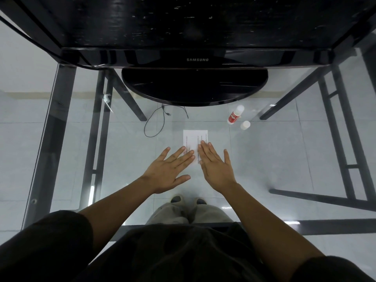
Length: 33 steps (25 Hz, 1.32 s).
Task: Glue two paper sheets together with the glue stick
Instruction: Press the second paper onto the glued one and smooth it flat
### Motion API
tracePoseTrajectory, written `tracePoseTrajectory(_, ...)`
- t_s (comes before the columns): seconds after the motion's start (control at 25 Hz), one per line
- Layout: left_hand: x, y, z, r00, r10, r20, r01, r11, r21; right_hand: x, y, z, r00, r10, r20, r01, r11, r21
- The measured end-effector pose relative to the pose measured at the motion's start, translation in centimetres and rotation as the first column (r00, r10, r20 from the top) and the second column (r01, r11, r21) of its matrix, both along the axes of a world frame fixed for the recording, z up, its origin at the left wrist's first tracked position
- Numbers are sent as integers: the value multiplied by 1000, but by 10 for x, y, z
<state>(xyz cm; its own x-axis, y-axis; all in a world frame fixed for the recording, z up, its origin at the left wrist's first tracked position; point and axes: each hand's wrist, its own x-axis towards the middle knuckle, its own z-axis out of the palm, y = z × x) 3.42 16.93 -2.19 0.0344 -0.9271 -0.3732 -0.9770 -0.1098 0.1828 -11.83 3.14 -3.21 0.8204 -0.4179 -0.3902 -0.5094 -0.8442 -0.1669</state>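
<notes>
Paper (195, 139): white, printed lines; pressed flat by left hand (169, 170) and right hand (216, 168), fingers straight. Glue stick (234, 116) beyond right hand.

It looks like an office or home workstation: a glass-topped desk (305, 223) on a black metal frame carries a Samsung monitor (195, 58), above a pale tiled floor (20, 151) with a loose cable (150, 127).
</notes>
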Motion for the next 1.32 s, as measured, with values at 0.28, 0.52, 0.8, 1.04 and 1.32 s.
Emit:
tracePoseTrajectory(0.28,-7,0,1,993,88,77,-90,996,28,4,-1,1,1000,-10,-23,11,1000,18)
tracePoseTrajectory(0.52,-23,-6,-2,991,122,56,-123,992,17,5,-1,3,999,-4,-45,6,1000,25)
tracePoseTrajectory(0.8,-20,-10,-2,969,246,7,-246,969,-18,5,-1,4,999,-24,-26,26,998,62)
tracePoseTrajectory(1.04,-4,-14,-4,938,345,-25,-346,938,-31,3,-2,3,1000,-22,-19,23,998,63)
tracePoseTrajectory(1.32,-5,-15,-9,997,34,-74,-35,999,-17,3,-1,0,1000,-17,-7,18,999,51)
